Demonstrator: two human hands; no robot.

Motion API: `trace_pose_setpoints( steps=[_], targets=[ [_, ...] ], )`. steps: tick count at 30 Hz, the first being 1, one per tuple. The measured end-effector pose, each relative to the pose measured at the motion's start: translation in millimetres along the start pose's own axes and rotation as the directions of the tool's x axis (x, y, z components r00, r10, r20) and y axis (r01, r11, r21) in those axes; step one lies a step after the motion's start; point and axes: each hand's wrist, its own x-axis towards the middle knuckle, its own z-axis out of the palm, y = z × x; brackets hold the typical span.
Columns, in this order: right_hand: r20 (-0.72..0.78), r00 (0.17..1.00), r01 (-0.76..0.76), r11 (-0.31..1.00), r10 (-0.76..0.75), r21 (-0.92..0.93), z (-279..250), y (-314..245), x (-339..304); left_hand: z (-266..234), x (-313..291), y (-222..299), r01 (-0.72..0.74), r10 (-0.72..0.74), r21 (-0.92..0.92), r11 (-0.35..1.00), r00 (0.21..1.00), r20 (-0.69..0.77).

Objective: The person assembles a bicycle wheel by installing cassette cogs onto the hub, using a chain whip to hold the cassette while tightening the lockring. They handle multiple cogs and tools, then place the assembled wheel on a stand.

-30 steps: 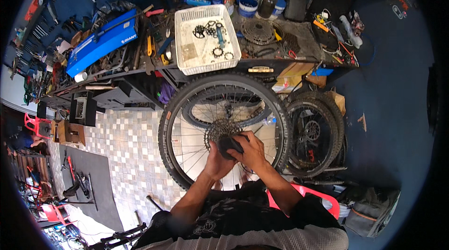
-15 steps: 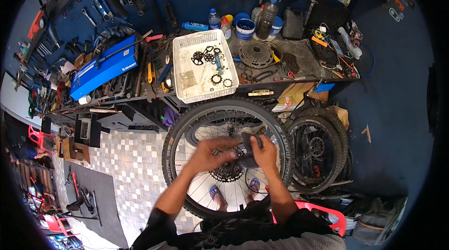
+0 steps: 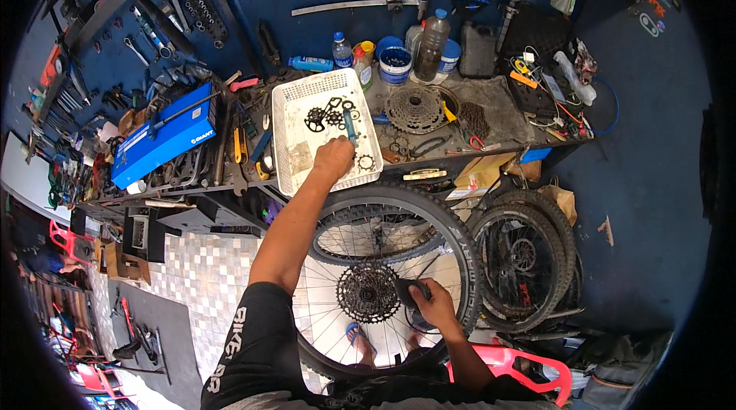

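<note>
My left hand point(image 3: 335, 158) is inside the white plastic basket point(image 3: 286, 155), fingers curled down beside the near end of a slim teal tool point(image 3: 349, 125). What those fingers hold, if anything, is hidden beneath the hand. A black rear derailleur point(image 3: 323, 115) and loose toothed pulley wheels point(image 3: 366, 161) lie in the same basket. My right hand point(image 3: 435, 304) grips a dark, flat, folded piece point(image 3: 408, 292), its exact kind unclear. That piece is at the right edge of the black cassette point(image 3: 368, 293) on an upright bicycle wheel point(image 3: 464, 272) in front of me.
Behind the wheel runs a cluttered workbench point(image 3: 491, 151). A large cassette point(image 3: 415, 109), bottles, tubs and pliers lie on it, with a blue box point(image 3: 167, 136) at left. More wheels point(image 3: 529, 256) lean at the right. A red chair point(image 3: 529, 368) stands close to my right arm.
My left hand has left the cassette and reached forward into the basket. The right hand has lowered slightly, still holding the dark piece. The whole view has shifted a little.
</note>
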Motion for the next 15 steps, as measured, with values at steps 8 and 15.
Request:
trace_pose_setpoints(
  steps=[8,15],
  targets=[
    [-0.08,0.994,0.068,0.998,-0.069,-0.019,-15,-3,5,-19,-10,-7,0.068,-0.07,-0.108,0.992,0.998,-0.006],
    [-0.26,0.965,0.108,0.957,-0.036,0.268,-35,-40,16,-44,-91,-1,0.038,-0.168,-0.977,0.211,0.986,0.002]
  ],
)
